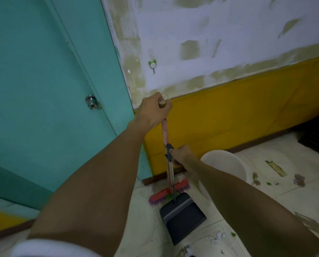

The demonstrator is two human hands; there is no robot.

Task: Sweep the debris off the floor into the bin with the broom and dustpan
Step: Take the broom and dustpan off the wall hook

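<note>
The broom (165,132) is being gripped at the very top of its scuffed, pale pink handle by the left hand (153,110), with the fingers curled round the wood just under its cut end. Lower down and just to the right, the dustpan (182,214) is being held by the right hand (180,154), whose fingers are wrapped round the dark grip of its thin metal handle. The two handles are being kept side by side, nearly upright. Below both hands, the broom's red head, with purple and green bristles, is being rested on the pale tiled floor (145,229). The dark pan, crossed by a pale toothed strip, is being stood just in front of it. A white bin (223,164) is being partly hidden behind the right forearm. Debris (277,168), torn greenish and brownish scraps, is lying scattered on the tiles farther right of that hand.
</note>
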